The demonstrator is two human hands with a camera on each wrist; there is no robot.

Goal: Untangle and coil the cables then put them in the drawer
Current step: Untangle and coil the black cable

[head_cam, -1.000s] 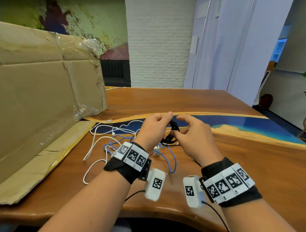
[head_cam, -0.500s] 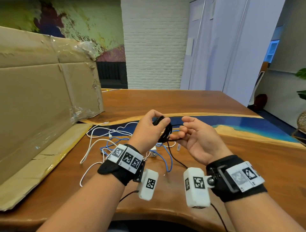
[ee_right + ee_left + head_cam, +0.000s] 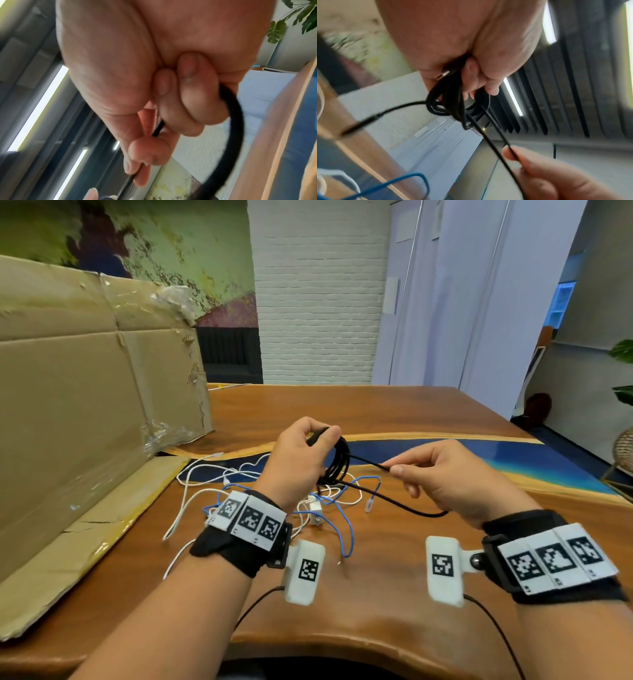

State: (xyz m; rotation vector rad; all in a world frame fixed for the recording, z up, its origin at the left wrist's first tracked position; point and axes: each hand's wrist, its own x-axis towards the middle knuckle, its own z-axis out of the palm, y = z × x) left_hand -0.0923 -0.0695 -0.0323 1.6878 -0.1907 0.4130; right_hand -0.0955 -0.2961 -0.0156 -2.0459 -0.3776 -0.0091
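Table (image 3: 394,405): polished wood, smooth with a soft sheen, inlaid with a glossy blue resin band (image 3: 479,453). Black cable (image 3: 337,465): matt sheath, faintly textured, seen coiled in the left hand (image 3: 298,460); a shiny metal plug tip (image 3: 442,75) is noted in the left wrist view. White cables (image 3: 191,498) and blue cable (image 3: 346,529): smooth plastic jackets, slightly glossy. Cardboard sheet (image 3: 85,412): matt brown paperboard, creased, patched with wrinkled clear glossy tape (image 3: 161,436). Wrist straps (image 3: 239,549): black matt cloth carrying white printed tags. Camera housings (image 3: 303,571): white matt plastic. Brick wall (image 3: 318,296): painted white, rough.
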